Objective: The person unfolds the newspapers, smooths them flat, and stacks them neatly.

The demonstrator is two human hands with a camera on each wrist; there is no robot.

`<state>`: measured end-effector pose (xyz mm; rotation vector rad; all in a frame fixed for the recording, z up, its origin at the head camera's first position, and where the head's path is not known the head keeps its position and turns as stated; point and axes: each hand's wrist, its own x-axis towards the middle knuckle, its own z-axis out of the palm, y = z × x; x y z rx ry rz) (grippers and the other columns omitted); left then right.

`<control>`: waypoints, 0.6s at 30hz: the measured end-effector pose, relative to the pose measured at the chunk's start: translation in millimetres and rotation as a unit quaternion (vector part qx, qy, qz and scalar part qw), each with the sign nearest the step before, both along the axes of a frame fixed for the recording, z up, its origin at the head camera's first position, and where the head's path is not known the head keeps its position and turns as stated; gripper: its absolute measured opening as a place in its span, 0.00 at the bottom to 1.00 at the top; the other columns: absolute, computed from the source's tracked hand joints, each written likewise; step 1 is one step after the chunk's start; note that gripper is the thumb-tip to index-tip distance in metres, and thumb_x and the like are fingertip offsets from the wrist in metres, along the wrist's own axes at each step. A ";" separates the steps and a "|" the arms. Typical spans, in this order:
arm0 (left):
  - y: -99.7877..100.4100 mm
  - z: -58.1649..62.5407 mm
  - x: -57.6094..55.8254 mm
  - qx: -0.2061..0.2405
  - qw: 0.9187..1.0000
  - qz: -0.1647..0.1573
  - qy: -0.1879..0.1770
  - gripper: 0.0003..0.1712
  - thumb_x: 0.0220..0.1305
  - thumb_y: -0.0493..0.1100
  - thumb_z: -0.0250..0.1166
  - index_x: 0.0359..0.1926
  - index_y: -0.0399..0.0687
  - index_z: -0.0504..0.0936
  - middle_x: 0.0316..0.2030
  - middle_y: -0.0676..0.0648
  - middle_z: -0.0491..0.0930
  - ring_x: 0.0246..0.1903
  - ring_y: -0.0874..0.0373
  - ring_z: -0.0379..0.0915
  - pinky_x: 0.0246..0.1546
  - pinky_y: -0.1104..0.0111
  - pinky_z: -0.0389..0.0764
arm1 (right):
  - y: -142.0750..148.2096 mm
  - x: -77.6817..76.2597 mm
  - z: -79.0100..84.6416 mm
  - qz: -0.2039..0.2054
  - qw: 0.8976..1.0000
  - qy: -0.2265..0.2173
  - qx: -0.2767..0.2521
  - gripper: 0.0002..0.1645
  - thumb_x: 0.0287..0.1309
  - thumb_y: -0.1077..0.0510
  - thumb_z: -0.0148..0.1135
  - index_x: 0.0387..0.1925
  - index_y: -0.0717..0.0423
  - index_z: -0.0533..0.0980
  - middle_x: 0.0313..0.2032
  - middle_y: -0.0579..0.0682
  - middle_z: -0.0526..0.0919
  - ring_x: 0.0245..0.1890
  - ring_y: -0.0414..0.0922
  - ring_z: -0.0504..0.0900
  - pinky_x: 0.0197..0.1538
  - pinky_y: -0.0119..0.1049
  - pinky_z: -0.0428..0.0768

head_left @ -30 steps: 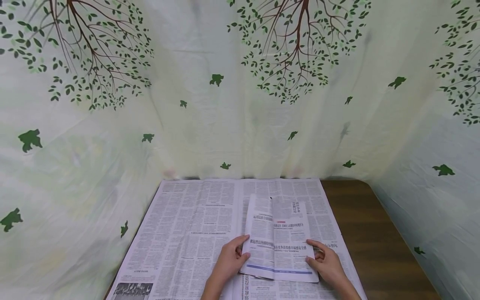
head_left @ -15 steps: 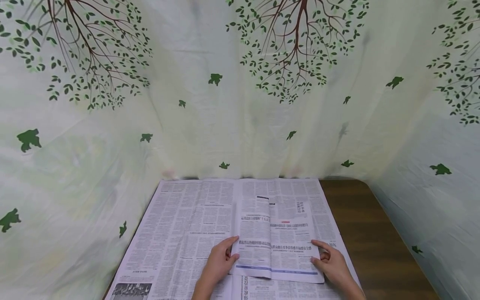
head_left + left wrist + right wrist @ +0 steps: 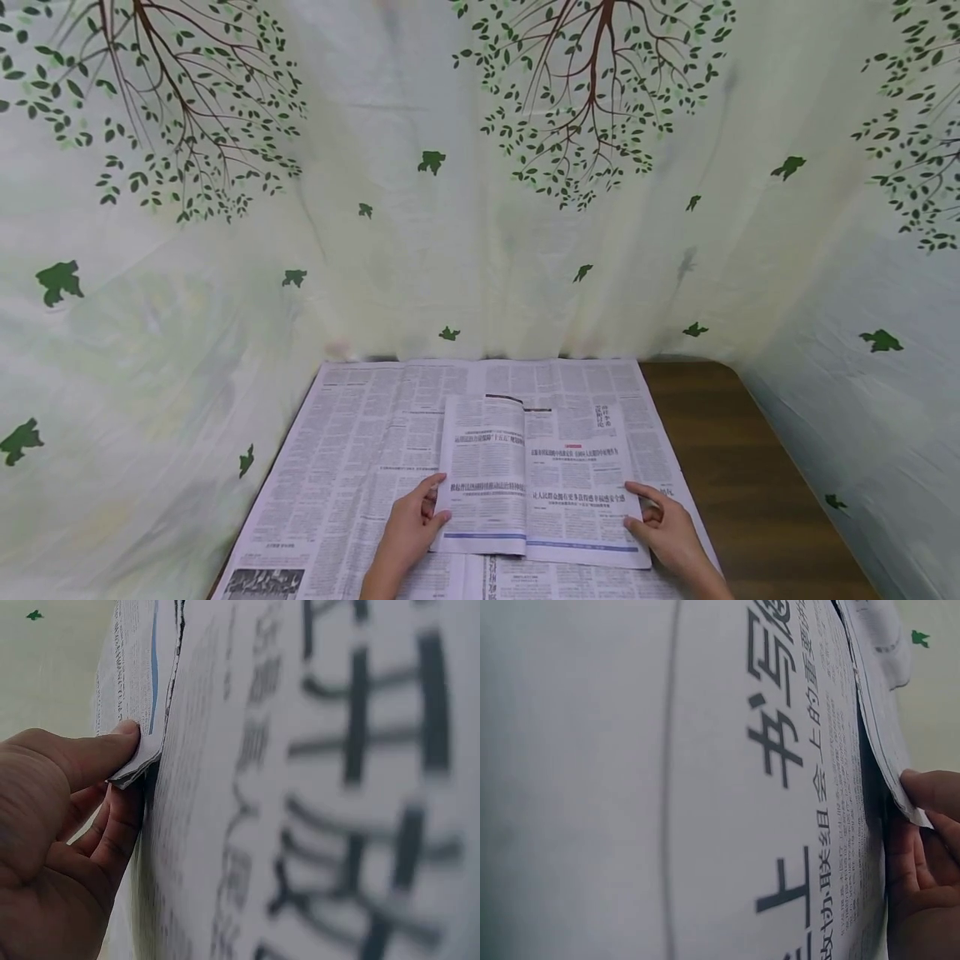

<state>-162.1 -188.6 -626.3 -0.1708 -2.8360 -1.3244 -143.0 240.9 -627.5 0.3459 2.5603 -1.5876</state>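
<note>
A small folded newspaper (image 3: 573, 500) lies partly opened over a larger newspaper sheet (image 3: 360, 450) in the head view. My left hand (image 3: 408, 525) pinches its left edge between thumb and fingers. At the lower right edge, my right hand (image 3: 667, 529) pinches the other side. In the left wrist view the left hand (image 3: 82, 810) has its thumb on top of the layered paper edge and its fingers beneath. The right wrist view shows the right hand (image 3: 930, 847) gripping a corner, thumb above and fingers under it.
The large sheet covers most of a dark wooden table (image 3: 750, 483), whose bare strip shows at the right. A pale curtain (image 3: 487, 250) printed with trees and green leaves surrounds the table at the back and sides.
My left hand has moved left with the folded newspaper's left part, spreading it wider. The right hand has shifted slightly right, still holding its edge.
</note>
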 end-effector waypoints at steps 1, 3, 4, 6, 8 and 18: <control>-3.4 -0.7 0.1 -0.002 1.000 0.004 0.005 0.36 0.58 0.36 0.76 0.68 0.49 0.77 0.38 0.49 0.81 0.26 0.70 0.70 0.28 0.75 0.76 | -0.1 -0.1 0.0 0.000 1.000 0.001 -0.001 0.37 0.54 0.66 0.74 0.66 0.54 0.76 0.20 0.45 0.68 0.18 0.37 0.63 0.23 0.29 0.64; -9.1 -1.3 0.2 -0.003 1.000 0.011 0.011 0.36 0.58 0.35 0.76 0.67 0.49 0.77 0.39 0.49 0.80 0.28 0.70 0.71 0.30 0.75 0.77 | -0.5 -0.2 0.1 -0.001 1.000 0.001 -0.002 0.37 0.53 0.66 0.74 0.66 0.54 0.76 0.21 0.45 0.69 0.18 0.37 0.64 0.23 0.29 0.64; -11.5 -1.7 0.3 -0.001 1.000 0.015 0.012 0.36 0.57 0.35 0.76 0.67 0.49 0.77 0.38 0.50 0.80 0.28 0.70 0.71 0.30 0.75 0.77 | -0.5 -0.4 0.1 -0.002 1.000 0.001 -0.001 0.37 0.53 0.66 0.74 0.66 0.54 0.76 0.21 0.45 0.69 0.18 0.38 0.64 0.23 0.29 0.65; -16.2 -2.5 0.0 0.000 1.000 0.024 0.011 0.37 0.57 0.35 0.77 0.67 0.50 0.76 0.35 0.52 0.79 0.27 0.70 0.71 0.31 0.75 0.77 | -0.4 -0.6 -0.3 -0.002 1.000 0.002 0.001 0.37 0.53 0.66 0.74 0.66 0.54 0.77 0.21 0.46 0.69 0.18 0.38 0.65 0.23 0.29 0.65; -20.8 -3.0 -0.4 -0.001 0.999 0.033 0.008 0.38 0.56 0.35 0.77 0.68 0.51 0.75 0.34 0.53 0.79 0.27 0.71 0.71 0.31 0.75 0.77 | -0.2 -0.8 -0.9 -0.002 1.000 0.003 0.002 0.36 0.53 0.67 0.74 0.66 0.54 0.77 0.21 0.46 0.70 0.18 0.38 0.65 0.23 0.29 0.65; -30.3 1.1 2.0 -0.018 0.998 0.051 -0.013 0.30 0.57 0.39 0.77 0.61 0.47 0.78 0.29 0.56 0.81 0.27 0.68 0.74 0.31 0.74 0.77 | 0.1 -1.2 -2.2 0.001 1.000 0.006 0.008 0.36 0.53 0.66 0.75 0.65 0.54 0.77 0.23 0.47 0.71 0.19 0.39 0.68 0.23 0.30 0.67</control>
